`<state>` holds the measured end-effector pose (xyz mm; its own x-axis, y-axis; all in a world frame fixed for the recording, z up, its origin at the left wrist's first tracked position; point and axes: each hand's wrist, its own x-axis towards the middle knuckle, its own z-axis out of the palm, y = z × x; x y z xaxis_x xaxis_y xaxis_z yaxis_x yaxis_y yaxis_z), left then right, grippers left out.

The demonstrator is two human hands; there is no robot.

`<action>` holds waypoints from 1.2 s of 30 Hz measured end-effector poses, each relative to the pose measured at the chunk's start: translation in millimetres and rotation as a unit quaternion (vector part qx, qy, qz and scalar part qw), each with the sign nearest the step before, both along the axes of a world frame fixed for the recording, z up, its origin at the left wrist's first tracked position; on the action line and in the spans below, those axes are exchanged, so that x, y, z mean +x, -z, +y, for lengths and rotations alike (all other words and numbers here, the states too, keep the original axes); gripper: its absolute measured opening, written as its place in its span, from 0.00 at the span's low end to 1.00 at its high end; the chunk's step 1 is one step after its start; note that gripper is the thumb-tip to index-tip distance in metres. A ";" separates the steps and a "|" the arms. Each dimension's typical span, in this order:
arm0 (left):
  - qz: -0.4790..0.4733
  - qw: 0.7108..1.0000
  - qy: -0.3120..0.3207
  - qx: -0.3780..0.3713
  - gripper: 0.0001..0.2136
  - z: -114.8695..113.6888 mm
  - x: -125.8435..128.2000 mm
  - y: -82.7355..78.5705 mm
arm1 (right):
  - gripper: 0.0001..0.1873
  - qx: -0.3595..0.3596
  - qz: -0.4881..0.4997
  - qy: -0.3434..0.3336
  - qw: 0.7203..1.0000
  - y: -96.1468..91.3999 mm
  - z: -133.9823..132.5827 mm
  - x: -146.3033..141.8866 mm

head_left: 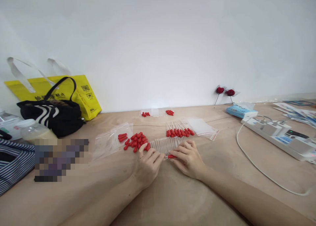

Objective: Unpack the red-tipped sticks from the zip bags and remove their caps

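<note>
My left hand (pixel 148 163) and my right hand (pixel 187 157) meet at the near edge of a row of clear plastic tubes (pixel 166 144) on the wooden table (pixel 172 199). Together the fingers of both hands pinch a small tube with a red cap (pixel 171 156). A loose pile of red caps (pixel 136 141) lies just left of the tubes. Behind them is a row of finished droppers with red caps (pixel 179 131). A clear bag holding a few red caps (pixel 113 139) lies left of the pile.
A black striped handbag (pixel 53 115) and a yellow tote (pixel 85 94) stand at the back left. A white power strip (pixel 281 133) with a trailing cable (pixel 259 168), a blue tissue pack (pixel 240 110) and two red roses (pixel 225 91) are on the right.
</note>
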<state>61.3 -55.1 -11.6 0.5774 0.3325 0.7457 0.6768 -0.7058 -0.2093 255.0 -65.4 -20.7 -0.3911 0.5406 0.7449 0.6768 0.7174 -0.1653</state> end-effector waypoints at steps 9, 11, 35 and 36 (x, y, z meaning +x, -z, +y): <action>0.039 0.999 0.025 -0.001 0.09 -0.5 -1.7 -3.8 | 0.06 0.110 -0.057 0.032 0.992 3.3 -1.0 -6.6; 0.049 0.998 0.031 0.001 0.09 -0.8 -4.3 -4.3 | 0.07 0.118 -0.066 0.031 0.990 3.3 -2.7 -7.1; -0.061 0.995 -0.006 -0.078 0.10 -5.4 -18.6 -6.5 | 0.08 0.033 0.006 0.103 0.994 -0.6 -0.7 23.9; -0.068 0.994 -0.006 -0.088 0.10 -5.1 -18.2 -7.3 | 0.09 0.021 0.012 0.128 0.991 0.0 1.5 26.8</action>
<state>43.1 -60.2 -4.3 0.4709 0.4718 0.7454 0.6993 -0.7147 0.0107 281.8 -63.9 -20.7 -0.2268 0.5879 0.7765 0.8339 0.5291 -0.1570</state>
